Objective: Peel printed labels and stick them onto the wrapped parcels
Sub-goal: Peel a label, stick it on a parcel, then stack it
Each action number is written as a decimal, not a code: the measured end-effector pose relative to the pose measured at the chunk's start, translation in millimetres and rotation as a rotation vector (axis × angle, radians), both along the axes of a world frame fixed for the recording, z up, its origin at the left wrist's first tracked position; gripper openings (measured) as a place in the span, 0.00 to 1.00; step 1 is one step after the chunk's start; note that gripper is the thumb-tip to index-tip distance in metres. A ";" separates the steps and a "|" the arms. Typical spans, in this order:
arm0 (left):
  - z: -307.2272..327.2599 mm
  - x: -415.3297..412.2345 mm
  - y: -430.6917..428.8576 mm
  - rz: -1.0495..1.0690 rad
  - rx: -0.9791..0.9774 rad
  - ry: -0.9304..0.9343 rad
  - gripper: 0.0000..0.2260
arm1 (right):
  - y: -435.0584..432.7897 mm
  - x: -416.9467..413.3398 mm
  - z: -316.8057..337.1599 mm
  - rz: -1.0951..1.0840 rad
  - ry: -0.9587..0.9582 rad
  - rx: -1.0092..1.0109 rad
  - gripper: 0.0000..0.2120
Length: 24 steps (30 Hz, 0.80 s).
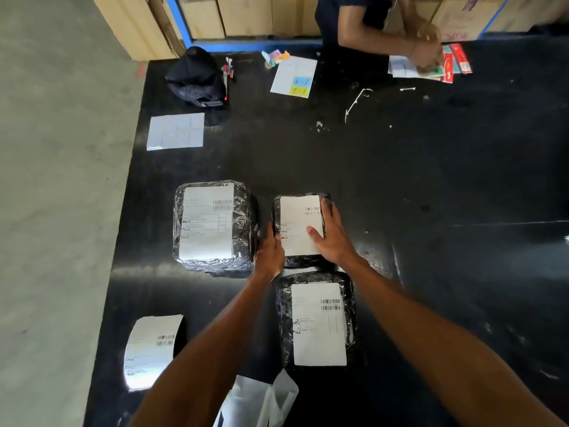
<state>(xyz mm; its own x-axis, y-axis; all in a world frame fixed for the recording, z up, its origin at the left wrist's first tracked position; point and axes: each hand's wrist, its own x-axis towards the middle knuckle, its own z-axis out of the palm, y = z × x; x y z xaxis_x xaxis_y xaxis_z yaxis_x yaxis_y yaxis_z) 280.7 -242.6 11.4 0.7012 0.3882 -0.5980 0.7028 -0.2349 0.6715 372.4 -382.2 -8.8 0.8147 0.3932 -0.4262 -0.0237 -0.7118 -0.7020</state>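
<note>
Labelling appears nearly complete: all three black film-wrapped parcels (215, 263) carry labels, the right hand (334, 238) pressing flat-fingered on the far-centre parcel's white printed label (297, 217) while the left hand (271, 252) braces its left edge, grip indiscernible; curled spare labels (151, 349) remain near left.

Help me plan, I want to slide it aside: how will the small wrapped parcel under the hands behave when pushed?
The small parcel probably slides easily: glossy film wrap on a smooth, shiny table. It lies flat and low, so tipping or rolling seems unlikely. Its crinkled wrap may give slightly under the right hand.
</note>
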 end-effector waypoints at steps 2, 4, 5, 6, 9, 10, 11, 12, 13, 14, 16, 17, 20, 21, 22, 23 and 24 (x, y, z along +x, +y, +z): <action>-3.0 -1.1 1.0 0.002 -0.003 -0.014 0.25 | -0.7 -0.4 -2.4 0.021 -0.003 -0.017 0.40; -6.1 -1.4 3.3 -0.008 0.003 -0.017 0.26 | -1.2 -0.1 -2.9 0.046 -0.002 -0.036 0.40; -7.9 0.0 4.3 -0.027 0.013 -0.009 0.27 | -1.8 0.8 -3.0 0.060 0.003 -0.044 0.40; -7.6 1.4 4.9 -0.042 0.011 0.000 0.27 | -2.7 1.9 -2.5 0.072 0.014 -0.054 0.40; 2.6 -0.1 6.7 -0.123 -0.009 0.057 0.27 | -5.6 5.0 4.7 0.112 0.058 -0.102 0.42; 7.9 -0.5 7.6 -0.137 -0.008 0.082 0.26 | -6.7 6.3 7.8 0.112 0.074 -0.114 0.42; 13.0 -2.2 8.7 -0.150 0.004 0.082 0.25 | -7.6 6.5 11.7 0.097 0.079 -0.118 0.41; 21.1 -7.3 8.5 -0.166 0.026 0.069 0.24 | -8.9 3.6 17.1 0.077 0.067 -0.114 0.41; 29.4 -12.0 8.0 -0.198 0.060 0.056 0.24 | -9.9 0.5 22.3 0.056 0.045 -0.106 0.40; 37.8 -17.9 8.8 -0.235 0.089 0.046 0.24 | -10.5 -4.6 28.7 0.048 0.011 -0.102 0.39; 53.1 -26.6 12.5 -0.361 0.104 0.051 0.23 | -10.4 -14.4 40.8 0.067 -0.068 -0.111 0.37; 61.4 -32.2 14.9 -0.433 0.088 0.059 0.22 | -9.6 -20.7 47.4 0.087 -0.117 -0.119 0.36; 80.2 -48.1 27.5 -0.520 0.041 0.058 0.21 | -4.6 -40.2 65.9 0.118 -0.281 -0.110 0.32; 86.6 -53.4 33.0 -0.536 0.040 0.041 0.20 | -1.5 -45.9 71.3 0.121 -0.332 -0.106 0.30; 95.6 -62.3 38.8 -0.561 0.043 0.027 0.19 | 2.6 -55.3 77.7 0.127 -0.390 -0.102 0.28; 103.1 -70.0 45.4 -0.599 0.052 0.021 0.18 | 6.8 -63.8 82.9 0.127 -0.439 -0.094 0.26; 109.6 -80.3 54.1 -0.638 0.066 0.014 0.17 | 12.9 -74.7 87.7 0.125 -0.495 -0.074 0.24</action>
<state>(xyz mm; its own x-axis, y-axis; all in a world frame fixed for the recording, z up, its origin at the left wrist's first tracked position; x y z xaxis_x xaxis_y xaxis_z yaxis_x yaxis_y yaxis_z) 200.4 -188.5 121.0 0.7989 -0.0665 -0.5978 0.4197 -0.6502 0.6333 297.7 -369.3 79.0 0.8746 0.4838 -0.0322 0.3869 -0.7365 -0.5549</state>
